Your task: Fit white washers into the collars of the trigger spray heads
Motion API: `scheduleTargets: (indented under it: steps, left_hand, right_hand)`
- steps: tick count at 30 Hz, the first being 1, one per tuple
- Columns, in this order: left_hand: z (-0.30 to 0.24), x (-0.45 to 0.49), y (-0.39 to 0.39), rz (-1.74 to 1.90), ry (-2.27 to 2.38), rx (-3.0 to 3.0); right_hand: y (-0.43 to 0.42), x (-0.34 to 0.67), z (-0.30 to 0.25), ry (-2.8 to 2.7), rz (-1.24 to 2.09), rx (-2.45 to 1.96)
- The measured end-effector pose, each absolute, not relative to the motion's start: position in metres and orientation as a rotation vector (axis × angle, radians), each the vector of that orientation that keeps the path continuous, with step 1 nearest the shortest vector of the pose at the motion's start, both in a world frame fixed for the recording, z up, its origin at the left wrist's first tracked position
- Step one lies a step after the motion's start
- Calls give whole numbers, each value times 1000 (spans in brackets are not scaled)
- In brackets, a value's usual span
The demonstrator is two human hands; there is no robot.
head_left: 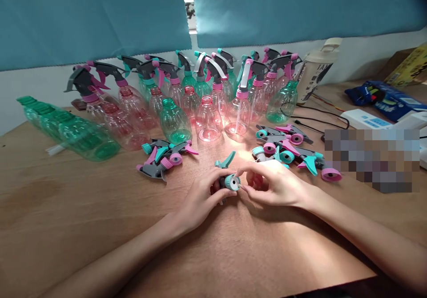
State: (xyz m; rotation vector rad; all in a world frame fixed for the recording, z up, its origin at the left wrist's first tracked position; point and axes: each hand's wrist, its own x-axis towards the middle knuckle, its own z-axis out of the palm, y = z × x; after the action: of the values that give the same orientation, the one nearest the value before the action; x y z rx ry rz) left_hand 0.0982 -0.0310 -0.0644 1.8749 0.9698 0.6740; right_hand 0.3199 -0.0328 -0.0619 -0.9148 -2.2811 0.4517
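Observation:
My left hand (203, 195) grips a grey and teal spray trigger head (228, 180) with its round teal collar facing the camera. My right hand (270, 184) is pinched at the collar's right edge, fingertips touching it; what they pinch, if anything, is too small to make out. Both hands rest on the brown table (83, 227) near its middle.
A pile of trigger heads (163, 158) lies to the left and another pile (293, 151) to the right. Behind stand many pink and green spray bottles (207, 98), some capped, and green bottles (73, 129) lie at the left. A cup (316, 71), cables and boxes sit at the right.

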Motion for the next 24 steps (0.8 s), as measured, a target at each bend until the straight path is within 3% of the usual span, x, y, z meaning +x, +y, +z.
scheduleTargets:
  steps: [24]
  left_hand:
    - [-56,102,-33,638,1020,1890]
  right_hand:
    - [-36,313,-67,-2302,137,-959]
